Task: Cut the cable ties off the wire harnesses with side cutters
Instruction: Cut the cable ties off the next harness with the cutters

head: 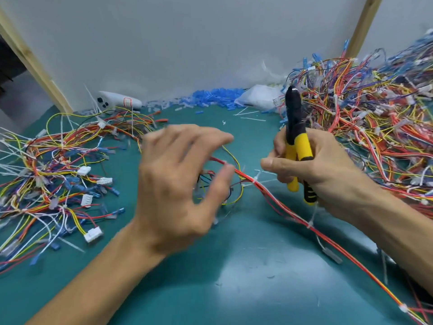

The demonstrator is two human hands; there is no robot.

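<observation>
The harness (281,204), a bundle of red and yellow wires, lies on the green mat (234,277). It runs from the gap between the hands out under the right wrist. A white cable tie (255,180) binds it just below the right hand's fingertips, and a second tie (310,224) sits farther along, beneath the right forearm.

The right hand (323,167) grips the cutters (296,141) by their yellow handles, which sit close together. The black head points up and away from the wires, and the forefinger stretches toward the left. The left hand (178,181) hovers over the loose end of the harness, blurred, with its fingers spread and lightly curved. It holds nothing I can make out, and I cannot tell whether the thumb touches the red wire.

The tie hugs the wires tightly, so a blade slid in carelessly could nick the insulation or sever a wire. With the left hand not pinning the bundle, it may twist or slide as the cutters come down. The loose end could also snag in the pile of wires (46,172) beyond the left hand.
</observation>
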